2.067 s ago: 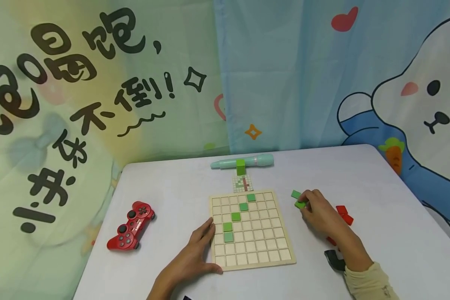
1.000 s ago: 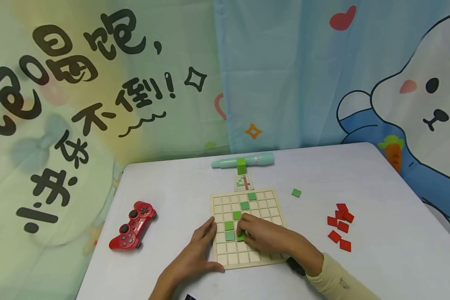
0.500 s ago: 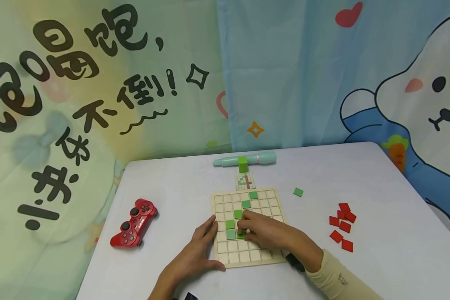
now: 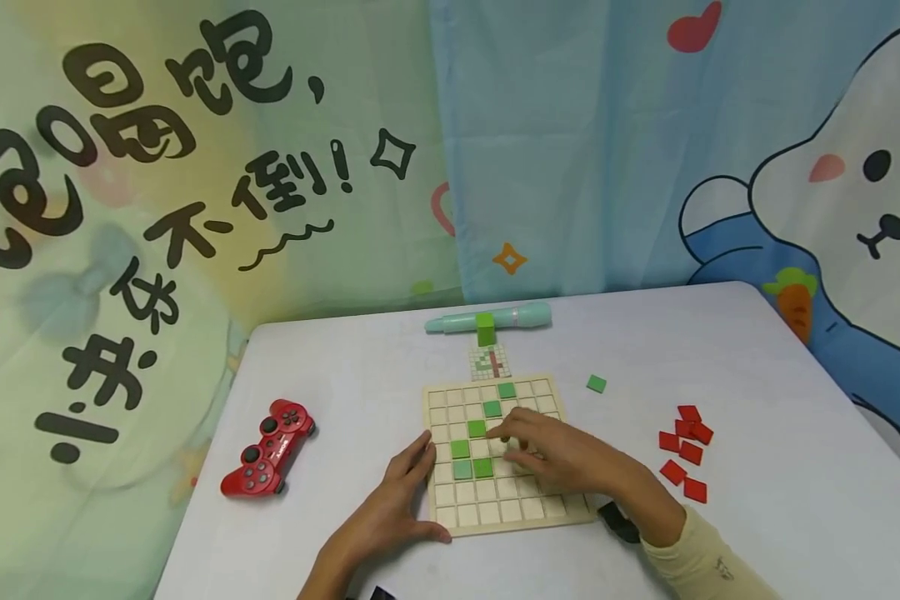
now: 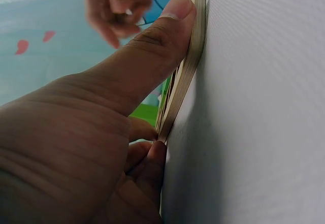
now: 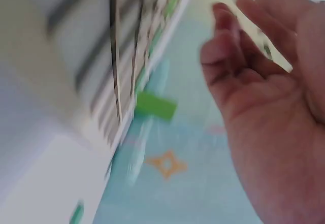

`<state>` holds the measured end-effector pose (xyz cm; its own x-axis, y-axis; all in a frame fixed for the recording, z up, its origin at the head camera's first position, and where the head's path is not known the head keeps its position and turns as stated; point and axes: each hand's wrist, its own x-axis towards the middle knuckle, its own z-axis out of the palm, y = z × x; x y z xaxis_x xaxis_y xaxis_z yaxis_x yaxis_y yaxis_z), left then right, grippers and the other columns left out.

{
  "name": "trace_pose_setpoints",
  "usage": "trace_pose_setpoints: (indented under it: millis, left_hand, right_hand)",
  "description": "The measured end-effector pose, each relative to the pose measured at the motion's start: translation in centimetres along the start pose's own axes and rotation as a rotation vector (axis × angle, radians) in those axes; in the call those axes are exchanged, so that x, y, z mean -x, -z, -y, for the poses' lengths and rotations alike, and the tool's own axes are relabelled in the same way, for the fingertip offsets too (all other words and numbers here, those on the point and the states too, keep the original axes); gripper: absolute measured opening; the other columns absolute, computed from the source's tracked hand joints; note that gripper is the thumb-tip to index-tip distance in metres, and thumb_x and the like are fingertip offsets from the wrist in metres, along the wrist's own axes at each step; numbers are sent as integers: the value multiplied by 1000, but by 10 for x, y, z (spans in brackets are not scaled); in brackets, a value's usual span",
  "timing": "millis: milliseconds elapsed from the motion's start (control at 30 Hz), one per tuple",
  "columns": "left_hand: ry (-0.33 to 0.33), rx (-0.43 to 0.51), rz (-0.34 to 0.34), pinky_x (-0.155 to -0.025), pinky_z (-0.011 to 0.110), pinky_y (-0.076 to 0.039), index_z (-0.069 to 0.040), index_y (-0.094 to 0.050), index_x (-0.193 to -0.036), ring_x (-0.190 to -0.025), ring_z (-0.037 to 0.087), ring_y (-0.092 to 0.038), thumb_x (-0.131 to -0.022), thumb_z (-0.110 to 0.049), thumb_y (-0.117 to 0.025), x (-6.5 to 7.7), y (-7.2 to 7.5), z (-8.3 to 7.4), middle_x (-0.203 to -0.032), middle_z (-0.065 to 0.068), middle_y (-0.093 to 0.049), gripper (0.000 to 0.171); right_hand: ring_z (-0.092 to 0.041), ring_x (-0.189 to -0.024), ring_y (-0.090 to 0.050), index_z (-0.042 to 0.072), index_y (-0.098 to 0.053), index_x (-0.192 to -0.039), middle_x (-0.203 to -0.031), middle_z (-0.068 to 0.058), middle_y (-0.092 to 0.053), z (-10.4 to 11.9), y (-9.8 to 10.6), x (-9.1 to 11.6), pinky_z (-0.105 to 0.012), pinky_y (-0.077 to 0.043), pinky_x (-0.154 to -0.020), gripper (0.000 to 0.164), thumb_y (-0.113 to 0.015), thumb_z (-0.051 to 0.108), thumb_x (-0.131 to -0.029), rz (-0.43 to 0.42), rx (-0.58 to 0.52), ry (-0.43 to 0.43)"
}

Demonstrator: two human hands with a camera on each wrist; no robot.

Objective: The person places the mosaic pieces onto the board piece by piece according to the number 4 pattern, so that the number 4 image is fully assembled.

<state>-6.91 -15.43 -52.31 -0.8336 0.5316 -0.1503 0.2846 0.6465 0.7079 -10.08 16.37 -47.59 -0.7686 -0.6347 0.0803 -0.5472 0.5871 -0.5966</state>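
A pale wooden grid board [image 4: 525, 527] lies on the table with several green square tiles in its cells, running diagonally. My left hand [image 4: 392, 492] rests against the board's left side, fingers along the edge and thumb at the near-left corner. In the left wrist view, the thumb [image 5: 162, 31] lies straight against the board's edge [image 5: 189, 71]. Above the board's middle hovers my right hand [image 4: 562, 450], its fingers loosely bent and holding nothing. Just left of it, a bright green tile [image 4: 483, 467] sits in a cell beside a duller green tile [image 4: 462, 470].
One loose green tile [image 4: 596, 383] lies right of the board, with several red tiles [image 4: 690, 452] farther right. Behind the board are a small pattern card [image 4: 489, 362], a green block [image 4: 486, 330] and a mint pen [image 4: 525, 316]. A red game controller [image 4: 270, 448] lies at left.
My right hand carried a green tile from the right to the board, pressed it into a cell, then let go and lifted away to the right. My left hand stayed at the board's edge.
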Motion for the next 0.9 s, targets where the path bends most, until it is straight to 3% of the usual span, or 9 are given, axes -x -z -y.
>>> trace_pose_setpoints:
  millis: [200, 300, 400, 500, 667, 800, 900]
  left_hand:
    - [-2, -14, -3, -127, 57, -35, -3, -28, -168, -166, 38, -19, -72, -44, -97, 0, -2, 1, -181, 8, -14, 125]
    - [-7, -20, -2, -127, 56, -35, -3, -27, -168, -166, 38, -19, -72, -45, -97, 0, -3, 1, -181, 8, -14, 125]
    - [-10, -16, -3, -127, 57, -35, -4, -27, -168, -166, 38, -19, -73, -46, -96, 0, -2, 1, -181, 8, -14, 125]
    - [-5, -7, -2, -127, 57, -34, -5, -27, -168, -166, 37, -18, -73, -47, -96, 0, -2, 1, -182, 7, -13, 125]
    - [5, -8, -3, -127, 57, -34, -5, -28, -168, -166, 37, -19, -73, -46, -96, 1, -2, 0, -182, 7, -14, 125]
    - [10, -10, -2, -127, 57, -35, -6, -28, -168, -166, 37, -19, -72, -45, -97, 1, -1, -1, -181, 7, -14, 125]
    - [7, -8, 1, -127, 58, -35, -5, -28, -168, -166, 38, -18, -72, -44, -97, 0, -1, -2, -181, 8, -14, 125]
  right_hand:
    - [-16, -93, -61, 10, -65, -132, -111, -7, -70, -38, 36, 19, -21, -52, -77, 25, -64, 14, -108, -401, -73, -365]
    - [-23, -100, -63, 8, -62, -135, -118, -13, -70, -59, 44, 27, -21, -50, -79, 28, -62, 16, -108, -495, -107, -541]
    - [-28, -108, -62, 5, -58, -139, -129, -18, -66, -75, 45, 32, -24, -50, -82, 34, -62, 17, -107, -512, -136, -645]
    - [-30, -107, -62, 2, -57, -141, -137, -22, -61, -87, 42, 34, -28, -50, -81, 38, -63, 16, -106, -498, -151, -687]
    - [-27, -99, -58, -3, -55, -143, -138, -25, -55, -102, 36, 38, -31, -47, -80, 45, -67, 16, -103, -425, -109, -677]
    - [-25, -94, -57, -4, -56, -141, -129, -24, -58, -109, 32, 38, -30, -47, -78, 46, -71, 14, -101, -379, -49, -634]
    - [-25, -93, -57, -5, -61, -133, -119, -22, -60, -110, 30, 38, -31, -48, -79, 37, -71, 10, -100, -366, -11, -596]
